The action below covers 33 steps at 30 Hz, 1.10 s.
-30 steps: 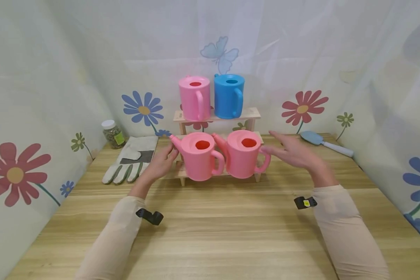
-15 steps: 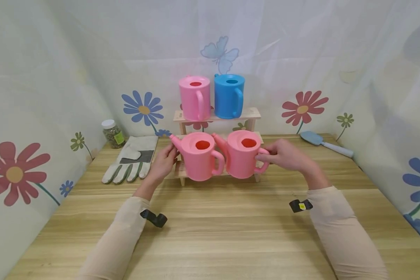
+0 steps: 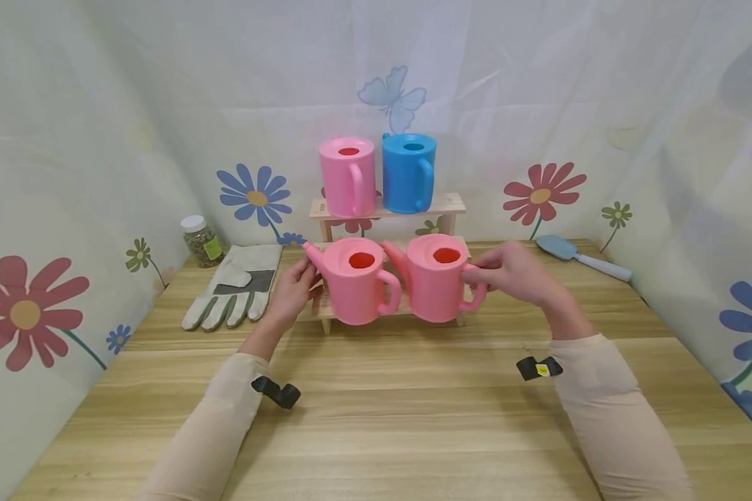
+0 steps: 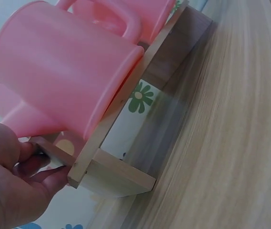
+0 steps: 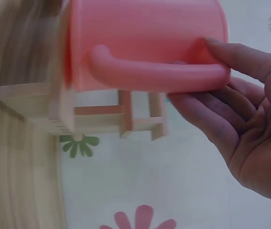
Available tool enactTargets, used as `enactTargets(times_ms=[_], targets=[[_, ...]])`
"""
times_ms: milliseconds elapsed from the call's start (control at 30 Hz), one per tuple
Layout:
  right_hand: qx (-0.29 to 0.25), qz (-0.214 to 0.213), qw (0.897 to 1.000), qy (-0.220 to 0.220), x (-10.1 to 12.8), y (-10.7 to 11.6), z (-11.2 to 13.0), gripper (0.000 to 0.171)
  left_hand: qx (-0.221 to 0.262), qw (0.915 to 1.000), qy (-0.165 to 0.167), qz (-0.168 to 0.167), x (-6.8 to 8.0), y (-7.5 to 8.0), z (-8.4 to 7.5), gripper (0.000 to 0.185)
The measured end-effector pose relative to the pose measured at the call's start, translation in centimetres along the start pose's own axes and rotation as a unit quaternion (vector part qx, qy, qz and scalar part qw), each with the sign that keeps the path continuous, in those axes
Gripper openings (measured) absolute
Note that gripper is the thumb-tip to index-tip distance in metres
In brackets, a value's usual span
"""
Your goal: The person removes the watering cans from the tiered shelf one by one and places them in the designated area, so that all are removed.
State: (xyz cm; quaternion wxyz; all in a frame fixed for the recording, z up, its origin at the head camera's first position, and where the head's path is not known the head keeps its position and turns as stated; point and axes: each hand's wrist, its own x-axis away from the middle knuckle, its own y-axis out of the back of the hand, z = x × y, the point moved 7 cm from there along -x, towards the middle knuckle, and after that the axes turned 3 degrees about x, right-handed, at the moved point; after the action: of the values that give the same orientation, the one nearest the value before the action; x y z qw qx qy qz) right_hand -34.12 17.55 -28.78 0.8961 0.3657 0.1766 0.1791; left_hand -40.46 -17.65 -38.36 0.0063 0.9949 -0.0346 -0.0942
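A two-tier wooden rack (image 3: 454, 203) stands at the back of the table. Two pink watering cans sit on its lower shelf. My right hand (image 3: 504, 273) grips the handle of the right pink can (image 3: 435, 282). In the right wrist view the thumb lies on top of the handle (image 5: 159, 71) and the fingers (image 5: 206, 114) reach under it. My left hand (image 3: 293, 289) holds the left end of the lower shelf, beside the left pink can (image 3: 354, 285). In the left wrist view its fingers (image 4: 30, 164) pinch the shelf end (image 4: 78, 167) under that can (image 4: 64, 81).
On the top shelf stand another pink can (image 3: 347, 177) and a blue can (image 3: 409, 174). A work glove (image 3: 235, 285) and a small jar (image 3: 200, 240) lie at the left. A light blue trowel (image 3: 576, 256) lies at the right. Flowered curtains enclose the wooden table (image 3: 388, 417).
My right hand, open and hovering beside the right pink can a second ago, has closed round its handle. My left hand has stayed on the shelf's end.
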Motion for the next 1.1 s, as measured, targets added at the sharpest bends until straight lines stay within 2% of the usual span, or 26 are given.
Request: enactTargets(times_ms=[167,300,467,567,733,933,1100], targets=[[0.010,-0.024,0.999,-0.034,2.1,2.7,1.3,0.029,0.003,1.0000,0.006,-0.003,0.0,0.1,0.0,0.042],[0.016,-0.072,0.995,-0.064,4.6,5.9,2.2,0.032,0.006,1.0000,0.005,-0.004,-0.1,0.2,0.1,0.042],[0.031,-0.159,0.983,-0.092,7.5,9.7,1.9,0.036,0.004,1.0000,0.005,-0.003,-0.1,0.2,0.2,0.043],[0.035,-0.198,0.971,-0.131,8.2,11.0,0.7,0.044,0.014,0.9999,0.006,-0.002,-0.1,0.1,0.0,0.042],[0.062,-0.226,0.954,-0.189,6.8,10.7,-2.3,0.044,0.016,0.9998,0.012,0.000,0.1,0.0,-0.1,0.043],[0.088,-0.214,0.947,-0.223,3.6,8.6,-5.8,0.040,0.018,0.9997,0.015,0.003,0.2,0.0,-0.1,0.043],[0.081,-0.227,0.942,-0.236,1.4,7.0,-7.9,0.035,0.023,0.9996,0.015,-0.001,0.1,0.1,-0.3,0.042]])
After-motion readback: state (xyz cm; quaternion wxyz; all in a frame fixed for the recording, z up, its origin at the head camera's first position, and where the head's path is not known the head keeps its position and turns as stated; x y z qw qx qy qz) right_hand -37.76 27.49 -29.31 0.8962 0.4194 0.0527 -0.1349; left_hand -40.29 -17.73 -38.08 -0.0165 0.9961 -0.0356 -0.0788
